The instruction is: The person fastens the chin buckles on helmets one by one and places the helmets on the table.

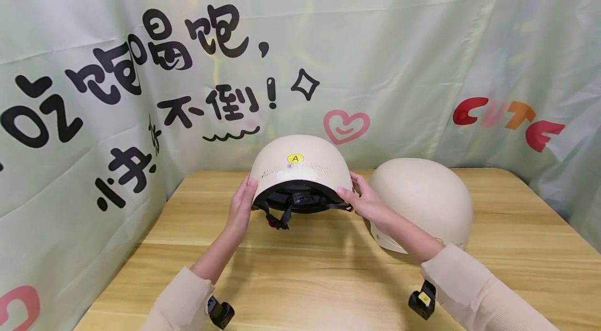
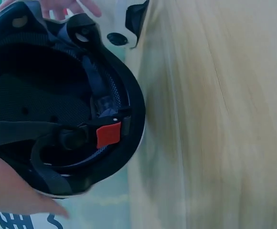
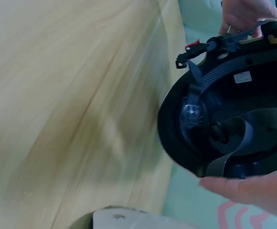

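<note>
A cream helmet (image 1: 302, 166) with a yellow "A" sticker is held up above the table, tipped so its dark inside shows. My left hand (image 1: 240, 204) grips its left side, and my right hand (image 1: 371, 203) grips its right side, thumb toward me. Black straps with a red buckle (image 2: 108, 134) hang at the opening. In the right wrist view the padded black lining (image 3: 253, 100) carries a small white label. The fingers behind the shell are partly hidden.
A second cream helmet (image 1: 422, 200) rests on the wooden table (image 1: 300, 284), to the right of the held one and partly behind my right arm. A printed curtain (image 1: 399, 59) hangs behind and at both sides. Small black cameras sit at both wrists.
</note>
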A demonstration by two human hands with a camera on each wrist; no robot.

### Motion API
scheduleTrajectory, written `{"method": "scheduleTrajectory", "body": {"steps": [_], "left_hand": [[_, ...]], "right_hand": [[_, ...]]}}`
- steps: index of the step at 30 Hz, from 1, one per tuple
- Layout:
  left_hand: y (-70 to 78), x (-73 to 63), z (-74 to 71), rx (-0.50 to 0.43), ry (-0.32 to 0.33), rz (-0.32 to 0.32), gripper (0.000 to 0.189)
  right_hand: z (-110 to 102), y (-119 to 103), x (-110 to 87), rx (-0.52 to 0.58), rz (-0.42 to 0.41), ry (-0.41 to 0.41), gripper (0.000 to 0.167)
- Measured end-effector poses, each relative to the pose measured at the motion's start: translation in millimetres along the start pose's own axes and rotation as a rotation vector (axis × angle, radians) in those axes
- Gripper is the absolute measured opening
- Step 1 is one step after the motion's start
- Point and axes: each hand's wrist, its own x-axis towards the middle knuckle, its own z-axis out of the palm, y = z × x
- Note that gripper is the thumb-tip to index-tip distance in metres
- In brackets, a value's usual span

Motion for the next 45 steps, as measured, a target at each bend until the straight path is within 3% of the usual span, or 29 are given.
{"method": "scheduleTrajectory", "body": {"steps": [6, 12, 19, 23, 30, 38, 45], "left_hand": [[-3.6, -1.9, -8.9, 0.031, -0.122, -0.053, 0.063], [-15.2, -6.4, -18.1, 0.068, -0.211, -0.008, 0.071], [-31.8, -10.0, -28.8, 0.114, -0.341, 0.035, 0.101], [-40.3, -9.1, -32.6, 0.111, -0.397, 0.046, 0.11], [-56.5, -8.6, -36.9, 0.093, -0.381, 0.086, 0.107], [-70.4, -8.3, -37.7, 0.106, -0.346, 0.13, 0.109], [-79.8, -10.2, -36.1, 0.129, -0.376, 0.16, 0.119]], "right_hand": [[2, 11, -2.9, 0.023, -0.121, -0.012, 0.097], [6, 24, -5.2, 0.084, -0.133, -0.029, 0.109], [7, 32, -4.2, 0.033, -0.212, -0.038, 0.114], [10, 37, -4.5, 0.01, -0.241, -0.037, 0.117], [18, 44, -4.5, -0.045, -0.224, -0.024, 0.12], [22, 48, -5.0, -0.142, -0.295, -0.01, 0.126], [25, 58, -5.0, -0.165, -0.293, -0.023, 0.134]]}}
